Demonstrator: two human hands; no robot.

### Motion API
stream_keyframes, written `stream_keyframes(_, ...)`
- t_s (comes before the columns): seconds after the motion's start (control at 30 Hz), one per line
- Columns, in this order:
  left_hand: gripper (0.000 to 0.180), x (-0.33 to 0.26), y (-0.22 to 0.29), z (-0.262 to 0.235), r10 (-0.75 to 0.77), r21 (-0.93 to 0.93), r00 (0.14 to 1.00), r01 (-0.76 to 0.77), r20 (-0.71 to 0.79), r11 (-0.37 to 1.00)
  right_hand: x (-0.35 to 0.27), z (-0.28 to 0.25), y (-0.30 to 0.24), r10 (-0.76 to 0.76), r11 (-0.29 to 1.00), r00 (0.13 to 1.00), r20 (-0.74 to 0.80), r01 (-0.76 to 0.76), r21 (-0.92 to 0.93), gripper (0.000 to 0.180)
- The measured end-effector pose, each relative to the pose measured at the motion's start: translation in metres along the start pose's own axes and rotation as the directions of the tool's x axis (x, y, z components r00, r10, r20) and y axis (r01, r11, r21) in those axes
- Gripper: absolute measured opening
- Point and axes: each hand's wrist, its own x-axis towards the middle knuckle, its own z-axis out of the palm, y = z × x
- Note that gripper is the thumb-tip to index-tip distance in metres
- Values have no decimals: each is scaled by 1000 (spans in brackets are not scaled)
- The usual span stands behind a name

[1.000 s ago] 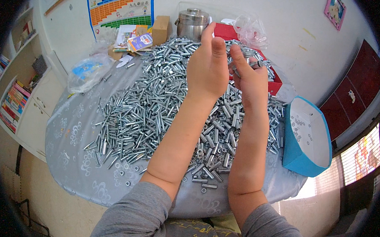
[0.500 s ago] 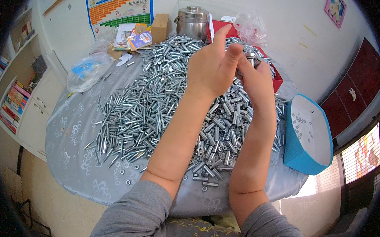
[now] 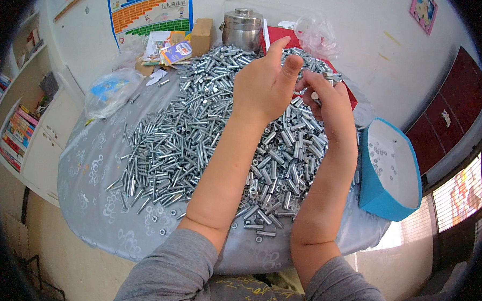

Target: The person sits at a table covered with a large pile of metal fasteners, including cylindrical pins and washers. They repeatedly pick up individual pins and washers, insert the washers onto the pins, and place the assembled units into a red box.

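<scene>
My left hand [image 3: 264, 88] is held above the far part of a big heap of metal bolts and sleeves [image 3: 199, 132]. Its thumb and index finger stand apart and stretched out; the other fingers are hidden behind the hand. To its right, my right hand [image 3: 333, 103] has its fingers curled round a silvery bolt [image 3: 315, 96], whose round end shows below the bent fingers. A small gap separates the two hands.
A blue box [image 3: 389, 197] with small nuts or washers inside stands at the table's right edge. Behind the heap are a red box [image 3: 352, 96], a steel pot [image 3: 242, 32] and a cardboard box [image 3: 202, 31]. A plastic bag [image 3: 113, 93] lies at the left.
My right hand has drawn away from my left, slightly rightward and down, so the bolt's end now shows. The left hand has shifted a little to the left.
</scene>
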Motion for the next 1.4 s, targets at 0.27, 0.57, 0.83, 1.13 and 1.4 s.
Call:
stream_keyframes(0.27,87,-3,11,3,14,-31,997,-12,82,999,13,-6,17,-34,999,997,-73,31,-41,29)
stream_keyframes(0.57,83,-2,8,1,-24,3,998,24,57,1000,6,-12,9,49,999,993,107,-49,-4,32)
stream_keyframes(0.83,82,0,5,2,12,-37,998,-10,65,999,7,-3,12,-36,999,998,-49,34,-42,33)
stream_keyframes(1.13,78,-1,4,3,7,-19,997,-6,77,1000,6,-10,12,128,990,983,129,-135,44,25)
stream_keyframes(1.4,79,1,1,0,-28,21,998,27,64,999,8,-5,13,-13,1000,998,57,12,20,26)
